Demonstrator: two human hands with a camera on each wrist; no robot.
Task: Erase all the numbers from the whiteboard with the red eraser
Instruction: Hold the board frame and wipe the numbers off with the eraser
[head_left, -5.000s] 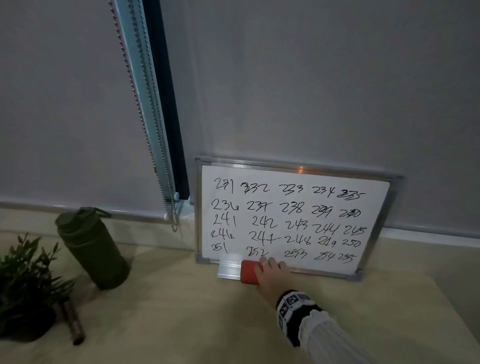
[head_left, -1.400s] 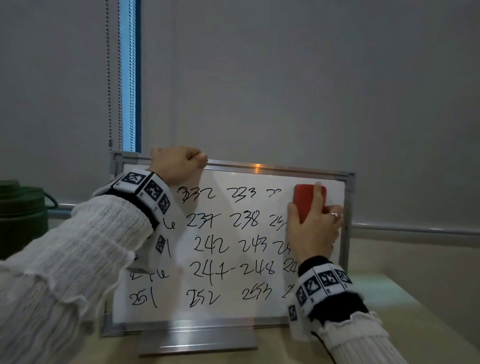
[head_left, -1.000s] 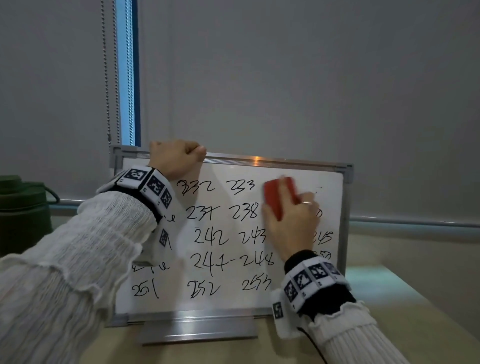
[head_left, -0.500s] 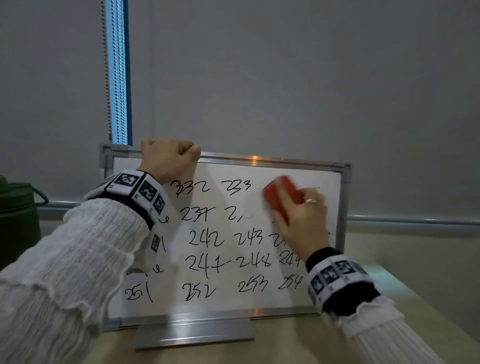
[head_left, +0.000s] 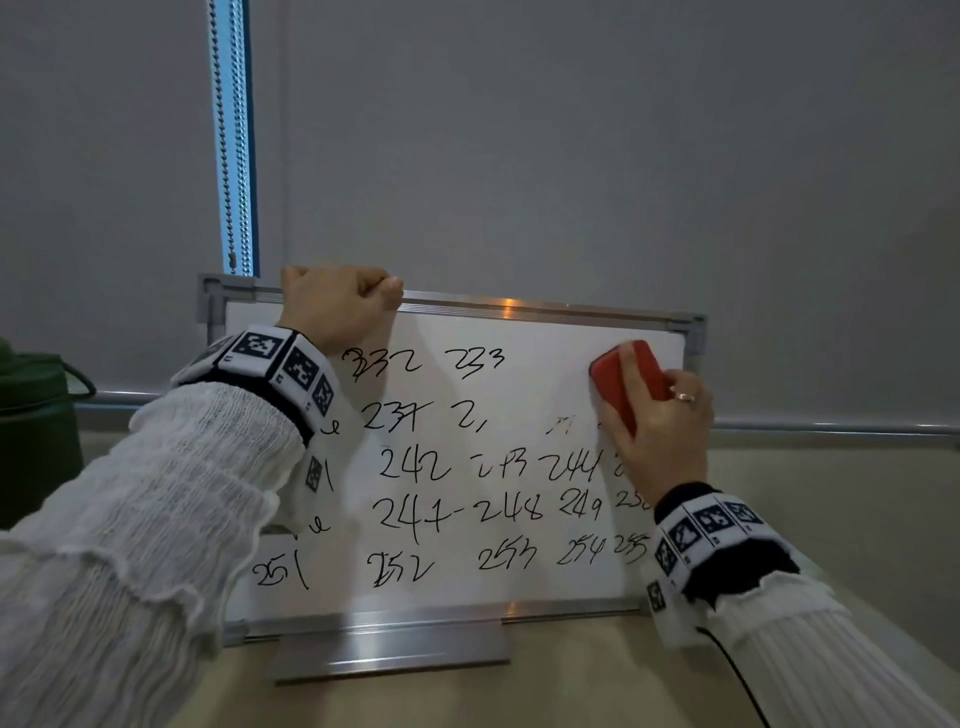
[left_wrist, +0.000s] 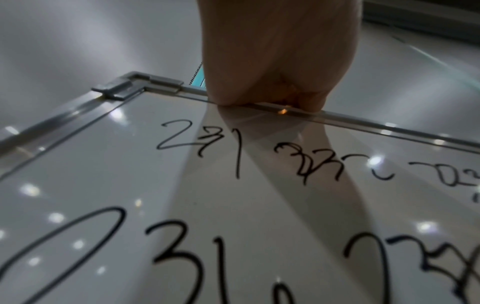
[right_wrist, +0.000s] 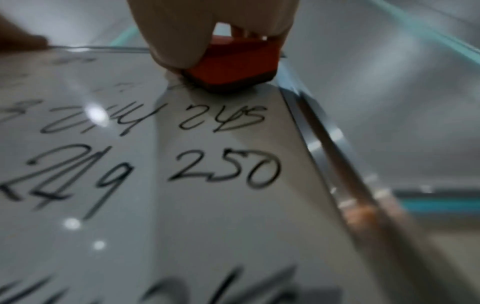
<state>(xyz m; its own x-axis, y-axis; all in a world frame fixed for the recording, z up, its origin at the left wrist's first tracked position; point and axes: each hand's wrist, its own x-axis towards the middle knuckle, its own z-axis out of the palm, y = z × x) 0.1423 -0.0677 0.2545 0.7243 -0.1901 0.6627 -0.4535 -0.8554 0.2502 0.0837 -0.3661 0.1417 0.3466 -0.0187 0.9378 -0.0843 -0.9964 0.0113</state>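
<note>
On whiteboard (head_left: 545, 332): 242, 249, 250 legible; right hand (head_left: 660, 436) grips red eraser (head_left: 618, 379); left hand (head_left: 337, 306) clutches frame.

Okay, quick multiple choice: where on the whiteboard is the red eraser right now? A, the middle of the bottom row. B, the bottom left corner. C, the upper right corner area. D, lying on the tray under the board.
C: the right hand grips the red eraser against the whiteboard close to its upper right corner, beside the right frame edge.
</note>
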